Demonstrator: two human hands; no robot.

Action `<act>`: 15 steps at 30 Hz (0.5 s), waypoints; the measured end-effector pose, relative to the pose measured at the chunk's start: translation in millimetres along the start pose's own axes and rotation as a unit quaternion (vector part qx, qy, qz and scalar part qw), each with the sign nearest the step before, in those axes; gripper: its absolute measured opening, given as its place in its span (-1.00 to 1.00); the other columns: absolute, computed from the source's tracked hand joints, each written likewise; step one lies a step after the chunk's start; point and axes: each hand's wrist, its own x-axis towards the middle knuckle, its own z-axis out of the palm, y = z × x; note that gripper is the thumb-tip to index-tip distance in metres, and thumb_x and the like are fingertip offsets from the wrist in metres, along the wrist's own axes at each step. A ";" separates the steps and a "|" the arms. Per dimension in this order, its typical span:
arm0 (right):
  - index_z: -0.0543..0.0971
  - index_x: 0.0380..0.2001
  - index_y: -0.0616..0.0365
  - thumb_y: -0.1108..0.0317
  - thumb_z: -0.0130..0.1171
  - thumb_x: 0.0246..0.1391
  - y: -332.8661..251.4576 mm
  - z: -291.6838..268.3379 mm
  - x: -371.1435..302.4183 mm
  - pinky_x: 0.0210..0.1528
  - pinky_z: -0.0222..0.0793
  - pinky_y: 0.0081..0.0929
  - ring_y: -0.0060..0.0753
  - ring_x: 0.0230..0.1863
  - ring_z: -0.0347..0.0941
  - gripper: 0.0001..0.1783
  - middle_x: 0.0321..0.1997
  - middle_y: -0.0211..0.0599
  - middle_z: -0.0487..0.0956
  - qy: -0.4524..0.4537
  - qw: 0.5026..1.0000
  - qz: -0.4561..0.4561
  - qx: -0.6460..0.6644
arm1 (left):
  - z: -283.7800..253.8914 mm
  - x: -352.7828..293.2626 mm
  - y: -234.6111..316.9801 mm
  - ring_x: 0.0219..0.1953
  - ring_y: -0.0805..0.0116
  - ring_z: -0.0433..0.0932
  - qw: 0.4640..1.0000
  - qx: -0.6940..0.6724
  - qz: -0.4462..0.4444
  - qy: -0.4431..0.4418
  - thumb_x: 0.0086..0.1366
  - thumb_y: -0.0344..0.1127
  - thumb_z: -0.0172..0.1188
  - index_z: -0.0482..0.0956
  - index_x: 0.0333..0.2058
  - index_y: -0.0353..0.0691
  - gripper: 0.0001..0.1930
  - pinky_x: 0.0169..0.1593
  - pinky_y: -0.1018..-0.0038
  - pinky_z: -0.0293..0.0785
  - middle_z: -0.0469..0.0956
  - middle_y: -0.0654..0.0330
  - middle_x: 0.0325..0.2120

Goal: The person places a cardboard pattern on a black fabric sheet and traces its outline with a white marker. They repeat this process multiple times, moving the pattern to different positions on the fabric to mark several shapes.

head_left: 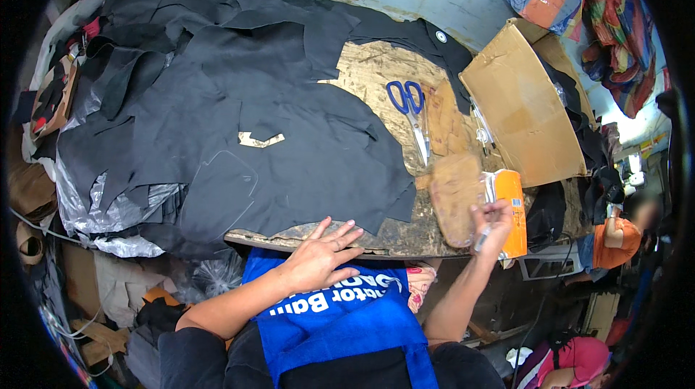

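My left hand lies with fingers spread at the table's front edge, by the black sheet material. A pale outline is drawn on that sheet at its front left, and a small cutout shows near its middle. My right hand pinches the edge of a tan, rounded flat template, which is blurred. Something small and pale also shows at the right fingers; I cannot make out what it is. Beside this hand is an orange-and-white packet. Blue-handled scissors lie farther back on the wooden table.
More tan flat pieces lie right of the scissors, near a white pen. An open cardboard box stands at the right. Clear plastic wrapping bulges under the sheets at left. Two people, in orange and pink, are at far right.
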 end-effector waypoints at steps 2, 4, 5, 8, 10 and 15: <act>0.32 -0.37 0.04 0.75 0.29 -0.29 -23.5 -1.4 1.4 -0.26 0.26 -0.65 -0.63 -0.38 0.24 -0.53 -0.42 -0.50 0.32 -0.033 0.996 -0.033 0.081 | 0.6 0.0 0.1 0.30 0.13 0.15 1.000 0.007 0.008 0.006 0.17 -0.02 0.19 0.55 -0.07 -0.18 -0.56 0.31 -0.05 -0.08 0.31 0.05 0.17; 0.32 -0.37 0.04 0.74 0.29 -0.27 -44.6 12.9 2.6 -0.22 0.28 -0.65 -0.64 -0.35 0.28 -0.54 -0.40 -0.48 0.34 -0.089 0.985 -0.036 0.140 | 2.7 -0.7 0.4 0.28 0.11 0.18 0.999 0.018 0.023 0.027 0.19 -0.04 0.17 0.54 -0.07 -0.20 -0.58 0.30 -0.01 -0.02 0.36 0.03 0.12; 0.33 -0.36 0.06 0.73 0.30 -0.27 -52.9 24.0 2.3 -0.19 0.30 -0.65 -0.63 -0.34 0.30 -0.54 -0.38 -0.47 0.37 -0.141 0.976 -0.033 0.165 | 4.3 -0.9 0.4 0.26 0.10 0.21 1.000 0.006 0.021 0.022 0.18 -0.06 0.18 0.54 -0.08 -0.21 -0.58 0.29 0.00 0.01 0.37 0.03 0.11; 0.35 -0.40 0.10 0.68 0.34 -0.25 -60.6 68.0 2.4 -0.20 0.36 -0.67 -0.63 -0.31 0.38 -0.59 -0.37 -0.47 0.41 -0.301 0.936 0.005 0.185 | 9.3 -1.6 1.7 0.22 0.09 0.27 0.997 -0.062 0.026 0.042 0.18 -0.10 0.20 0.55 -0.10 -0.22 -0.61 0.26 0.05 0.11 0.42 0.04 0.06; 0.38 -0.41 0.14 0.63 0.38 -0.24 -49.8 99.7 -0.1 -0.27 0.38 -0.69 -0.63 -0.32 0.42 -0.63 -0.38 -0.46 0.44 -0.351 0.924 0.056 0.141 | 10.5 -2.0 2.9 0.19 0.07 0.31 0.989 -0.136 0.019 0.058 0.17 -0.13 0.20 0.56 -0.12 -0.23 -0.64 0.24 0.07 0.16 0.44 0.04 0.03; 0.41 -0.42 0.19 0.61 0.24 -0.05 -10.8 119.3 -0.9 -0.27 0.42 -0.64 -0.62 -0.35 0.46 -0.80 -0.41 -0.37 0.51 -0.349 0.936 0.023 0.040 | 5.5 3.7 4.8 0.23 -0.04 0.22 0.995 0.014 0.010 0.097 0.15 -0.07 0.22 0.46 0.00 -0.23 -0.51 0.21 -0.06 0.13 0.29 -0.04 0.15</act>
